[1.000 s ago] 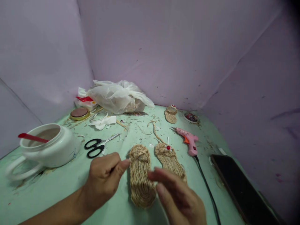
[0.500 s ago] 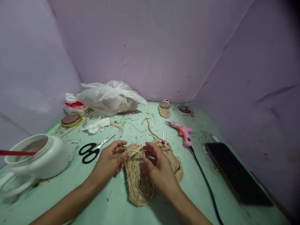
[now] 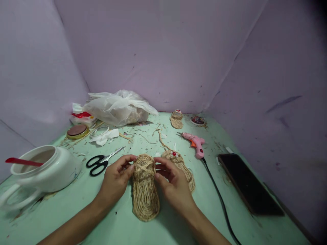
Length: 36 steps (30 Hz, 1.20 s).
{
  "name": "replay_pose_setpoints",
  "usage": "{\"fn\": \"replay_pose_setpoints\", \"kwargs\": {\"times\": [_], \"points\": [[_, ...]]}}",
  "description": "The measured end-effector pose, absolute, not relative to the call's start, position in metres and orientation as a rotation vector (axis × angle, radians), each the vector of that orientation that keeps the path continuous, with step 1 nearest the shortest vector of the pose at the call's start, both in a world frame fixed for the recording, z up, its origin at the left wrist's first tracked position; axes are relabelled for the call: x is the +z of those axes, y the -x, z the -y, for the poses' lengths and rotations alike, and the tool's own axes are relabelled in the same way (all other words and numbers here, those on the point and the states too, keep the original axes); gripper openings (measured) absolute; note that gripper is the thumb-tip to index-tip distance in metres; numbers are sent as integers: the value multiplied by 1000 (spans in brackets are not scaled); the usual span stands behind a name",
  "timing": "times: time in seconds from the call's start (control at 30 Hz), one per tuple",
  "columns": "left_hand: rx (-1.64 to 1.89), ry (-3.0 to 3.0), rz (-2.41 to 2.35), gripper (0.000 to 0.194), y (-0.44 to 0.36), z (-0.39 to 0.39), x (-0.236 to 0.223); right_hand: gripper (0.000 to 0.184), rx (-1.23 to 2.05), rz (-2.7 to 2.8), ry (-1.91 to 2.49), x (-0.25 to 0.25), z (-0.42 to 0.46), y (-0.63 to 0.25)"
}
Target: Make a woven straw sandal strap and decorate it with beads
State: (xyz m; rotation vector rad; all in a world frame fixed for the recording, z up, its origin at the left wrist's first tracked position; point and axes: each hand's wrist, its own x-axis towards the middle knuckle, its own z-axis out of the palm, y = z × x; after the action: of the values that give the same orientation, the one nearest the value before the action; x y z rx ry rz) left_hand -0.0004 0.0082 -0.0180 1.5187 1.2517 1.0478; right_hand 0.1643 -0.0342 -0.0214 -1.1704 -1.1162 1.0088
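A woven straw slipper (image 3: 145, 197) with a crossed strap at its far end lies in front of me. My left hand (image 3: 118, 177) grips its left edge beside the strap, thumb on the rim. On the opposite edge, my right hand (image 3: 173, 182) has its thumb and forefinger against the straw, the other fingers curled behind. A second straw slipper (image 3: 187, 175), bearing a red bead (image 3: 174, 153) on its strap, lies just right of it, partly hidden by my right hand. A loose straw cord (image 3: 161, 137) runs from its far end.
Black-handled scissors (image 3: 102, 163) lie to the left, near a white pot (image 3: 61, 168) with a red stick (image 3: 24, 161). A pink glue gun (image 3: 195, 143) and a phone (image 3: 249, 183) are at right. Behind are a plastic bag (image 3: 117, 109), a small slipper (image 3: 176, 120) and a bead dish (image 3: 197, 120).
The slipper has turned more upright and tipped, showing its crossed strap more fully. Both hands have closed in on its edges. The view has shifted slightly.
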Motion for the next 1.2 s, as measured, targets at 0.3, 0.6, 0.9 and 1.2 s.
{"fn": "replay_pose_setpoints", "kwargs": {"times": [0.3, 0.6, 0.9, 1.2], "points": [[971, -1315, -1334, 35, 5, -8, -24, 43, 892, 1303, 1286, -30, 39, -160], [1010, -1209, -1406, 27, 2, -8, -23, 49, 975, 1315, 1358, -32, 37, -164], [1034, -1315, -1311, 13, 1, -3, -27, 35, 1008, 1265, 1367, -36, 38, -164], [990, -1252, -1311, 16, 2, -3, -25, 42, 1064, 1360, 1293, -32, 39, -168]]}}
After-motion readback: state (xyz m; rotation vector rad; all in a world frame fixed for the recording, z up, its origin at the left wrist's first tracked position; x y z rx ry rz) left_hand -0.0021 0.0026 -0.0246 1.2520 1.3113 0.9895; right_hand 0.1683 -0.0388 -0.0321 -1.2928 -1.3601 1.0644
